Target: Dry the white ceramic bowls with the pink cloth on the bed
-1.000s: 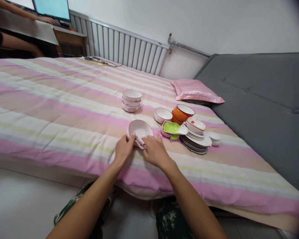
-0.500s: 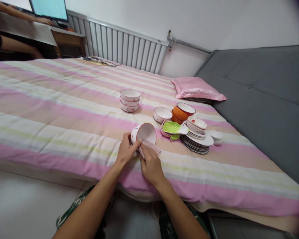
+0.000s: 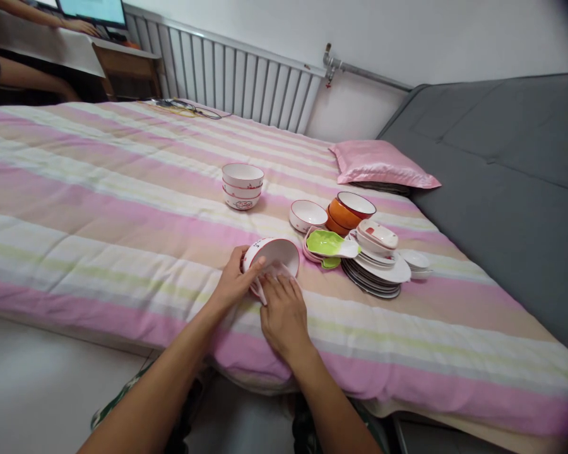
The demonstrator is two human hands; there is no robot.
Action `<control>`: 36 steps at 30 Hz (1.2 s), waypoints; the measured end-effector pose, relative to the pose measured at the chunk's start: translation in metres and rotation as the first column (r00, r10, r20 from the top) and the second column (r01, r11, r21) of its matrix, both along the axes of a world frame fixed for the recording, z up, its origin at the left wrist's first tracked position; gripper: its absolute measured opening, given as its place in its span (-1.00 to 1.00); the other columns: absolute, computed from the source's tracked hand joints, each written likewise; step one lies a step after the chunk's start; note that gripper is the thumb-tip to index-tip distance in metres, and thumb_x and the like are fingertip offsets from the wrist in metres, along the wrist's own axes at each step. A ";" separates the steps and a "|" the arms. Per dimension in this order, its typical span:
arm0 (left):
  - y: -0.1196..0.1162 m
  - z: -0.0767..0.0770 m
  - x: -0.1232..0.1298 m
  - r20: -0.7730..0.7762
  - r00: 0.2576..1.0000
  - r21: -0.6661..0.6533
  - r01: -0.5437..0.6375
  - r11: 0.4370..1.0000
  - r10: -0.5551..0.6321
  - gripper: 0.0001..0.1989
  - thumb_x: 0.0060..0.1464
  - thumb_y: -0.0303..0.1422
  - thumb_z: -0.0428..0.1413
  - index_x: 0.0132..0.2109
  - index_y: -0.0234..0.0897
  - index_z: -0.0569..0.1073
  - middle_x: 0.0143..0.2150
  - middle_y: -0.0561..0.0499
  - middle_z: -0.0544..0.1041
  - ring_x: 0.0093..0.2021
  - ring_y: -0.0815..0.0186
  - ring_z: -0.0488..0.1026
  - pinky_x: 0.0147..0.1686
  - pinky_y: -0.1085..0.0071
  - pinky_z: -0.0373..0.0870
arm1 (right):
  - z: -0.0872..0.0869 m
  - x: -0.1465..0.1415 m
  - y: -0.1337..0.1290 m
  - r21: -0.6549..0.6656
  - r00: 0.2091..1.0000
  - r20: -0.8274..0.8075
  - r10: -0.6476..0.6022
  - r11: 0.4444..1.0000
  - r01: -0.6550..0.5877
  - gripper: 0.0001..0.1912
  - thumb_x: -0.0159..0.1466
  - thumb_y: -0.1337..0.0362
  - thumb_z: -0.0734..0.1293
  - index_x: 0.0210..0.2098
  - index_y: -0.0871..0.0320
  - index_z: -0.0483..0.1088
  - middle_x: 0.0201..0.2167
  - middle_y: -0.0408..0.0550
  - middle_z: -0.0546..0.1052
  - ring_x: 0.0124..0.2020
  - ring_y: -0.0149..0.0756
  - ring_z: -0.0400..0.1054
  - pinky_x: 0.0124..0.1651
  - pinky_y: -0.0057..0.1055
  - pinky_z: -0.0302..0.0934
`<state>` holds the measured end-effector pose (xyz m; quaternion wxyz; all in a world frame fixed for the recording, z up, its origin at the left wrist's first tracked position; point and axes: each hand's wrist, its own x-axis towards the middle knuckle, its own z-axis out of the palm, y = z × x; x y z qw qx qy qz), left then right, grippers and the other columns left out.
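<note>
A white bowl with a red rim [image 3: 286, 252] is tilted, its opening facing me, near the front of the bed. My left hand [image 3: 236, 277] grips its left side, the thumb over the rim. My right hand [image 3: 284, 309] presses a pale pink cloth [image 3: 275, 270] against the inside of the bowl, its fingers together on the cloth. Behind them stands a stack of similar white bowls [image 3: 242, 187]. Another white bowl [image 3: 307, 215] sits to the right, beside orange bowls [image 3: 343, 214] and a green leaf-shaped dish [image 3: 329, 243].
Stacked plates [image 3: 376, 277] with small dishes [image 3: 378, 233] on top lie right of my hands on the striped bedspread [image 3: 123, 227]. Farther back are a pink pillow [image 3: 383, 162] and cables [image 3: 184, 110]. A person's arm [image 3: 33, 16] reaches over a desk at upper left.
My right hand has moved from the bowl's lower rim into its opening with the cloth, its fingers now flatter. The bowl has turned a little in my left hand. The view has shifted slightly.
</note>
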<state>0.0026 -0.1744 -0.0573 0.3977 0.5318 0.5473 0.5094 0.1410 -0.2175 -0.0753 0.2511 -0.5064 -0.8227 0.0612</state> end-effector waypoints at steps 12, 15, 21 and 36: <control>-0.003 0.008 0.007 0.223 0.961 0.037 0.156 0.987 -0.160 -0.45 0.00 -0.17 0.15 0.14 -0.21 0.32 0.15 -0.08 0.38 0.16 0.13 0.29 0.10 0.31 0.23 | 0.001 0.004 0.017 0.005 0.977 -0.210 0.031 1.000 -0.031 -0.68 0.34 0.29 0.12 -0.02 0.16 0.40 -0.04 0.03 0.52 -0.01 -0.17 0.37 0.17 -0.20 0.10; -0.005 0.007 0.009 0.260 0.953 0.029 0.156 0.987 -0.158 -0.35 -0.03 -0.17 0.17 0.20 -0.23 0.24 0.11 -0.13 0.39 0.09 0.10 0.34 -0.02 0.29 0.33 | 0.007 0.004 0.014 -0.048 0.933 -0.359 0.010 0.998 -0.029 -0.67 0.34 0.20 0.15 0.01 0.14 0.37 -0.11 0.03 0.54 -0.10 -0.17 0.42 0.02 -0.27 0.23; -0.006 0.007 0.013 0.243 0.957 0.043 0.151 0.988 -0.156 -0.30 -0.11 -0.17 0.23 0.19 -0.24 0.26 0.08 -0.15 0.42 0.02 0.15 0.39 -0.10 0.35 0.37 | 0.015 0.002 0.009 -0.118 0.800 -0.600 -0.011 0.990 -0.075 -0.58 0.35 0.17 0.15 0.17 0.09 0.19 0.03 0.00 0.47 0.02 -0.21 0.38 0.02 -0.35 0.25; -0.002 0.004 0.012 0.160 0.986 -0.011 0.042 0.999 -0.040 -0.35 -0.07 -0.14 0.18 0.17 -0.22 0.28 0.06 -0.11 0.44 0.07 0.11 0.36 0.01 0.28 0.31 | 0.006 0.009 0.018 0.036 0.997 -0.052 0.060 0.998 -0.058 -0.63 0.30 0.29 0.15 0.07 0.22 0.30 -0.11 0.08 0.51 -0.03 -0.17 0.34 0.16 -0.19 0.10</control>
